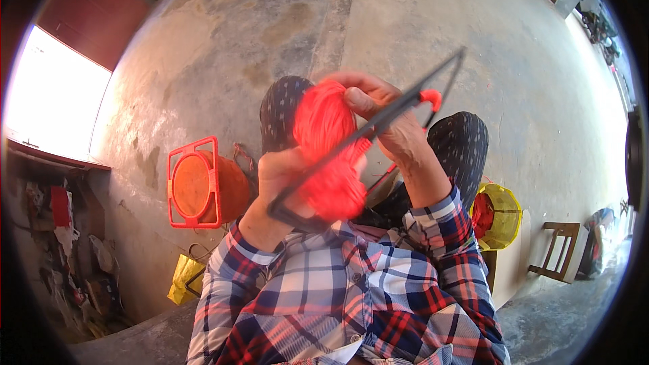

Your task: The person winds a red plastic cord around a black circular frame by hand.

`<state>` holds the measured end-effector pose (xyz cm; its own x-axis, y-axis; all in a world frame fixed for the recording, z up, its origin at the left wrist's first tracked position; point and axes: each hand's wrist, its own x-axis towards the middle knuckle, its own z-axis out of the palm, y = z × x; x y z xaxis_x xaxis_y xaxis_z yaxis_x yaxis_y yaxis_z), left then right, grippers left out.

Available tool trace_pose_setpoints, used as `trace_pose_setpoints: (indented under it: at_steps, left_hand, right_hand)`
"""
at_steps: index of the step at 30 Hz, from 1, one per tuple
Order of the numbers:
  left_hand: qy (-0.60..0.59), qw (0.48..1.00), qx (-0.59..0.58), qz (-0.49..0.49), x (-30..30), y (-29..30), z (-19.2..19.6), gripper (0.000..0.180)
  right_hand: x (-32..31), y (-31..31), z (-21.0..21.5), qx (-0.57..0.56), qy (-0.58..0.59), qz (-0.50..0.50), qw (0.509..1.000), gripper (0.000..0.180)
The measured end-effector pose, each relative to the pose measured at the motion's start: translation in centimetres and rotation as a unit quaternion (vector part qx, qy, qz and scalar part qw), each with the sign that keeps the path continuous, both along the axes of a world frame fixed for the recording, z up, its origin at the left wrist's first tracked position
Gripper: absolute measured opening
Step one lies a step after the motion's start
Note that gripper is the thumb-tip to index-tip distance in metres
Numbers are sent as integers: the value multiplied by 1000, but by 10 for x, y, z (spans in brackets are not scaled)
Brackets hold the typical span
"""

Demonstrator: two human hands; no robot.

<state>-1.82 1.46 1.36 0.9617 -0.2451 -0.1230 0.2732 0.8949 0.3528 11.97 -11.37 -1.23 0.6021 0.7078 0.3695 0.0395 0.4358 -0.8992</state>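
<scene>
Red strand bundle: you had it near the middle of the frame, a little left of centre, between both hands, its lower part blurred.

What was the right hand doing?

Your right hand came at the bundle from the right. You had the thumb on its upper right edge and the fingers curled over its top, gripping the strands there, though those fingers were blurred.

And the left hand?

Your left hand was at the bundle's lower left, the palm side turned toward it. The strands hid most of your fingers, so how far they were closed could not be told.

What crossed in front?

You had a thin dark frame slanting from lower left to upper right across the bundle, with a bright red piece on it near its upper right end.

What was around?

You had an orange, round-faced object with a red frame on the floor at the left, and a yellow bag below it. At the right of the frame were a yellow container with red material inside and, farther right, a small wooden frame.
</scene>
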Motion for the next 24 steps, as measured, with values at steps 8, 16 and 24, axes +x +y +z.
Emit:
trace_pose_setpoints:
  at_steps: [8, 16, 24]
  left_hand:
    - [0, 948, 283, 143, 6, 14, -16, 49]
    - [12, 945, 304, 124, 8, 12, 1, 77]
    - [-35, 948, 274, 161, 5, 41, -12, 58]
  right_hand:
    - [-50, -29, -25, 75, 295, 153, 940, 64]
    - [-30, -41, 4, 325, 253, 15, 911, 48]
    - [43, -99, -85, 327, 258, 88, 905, 43]
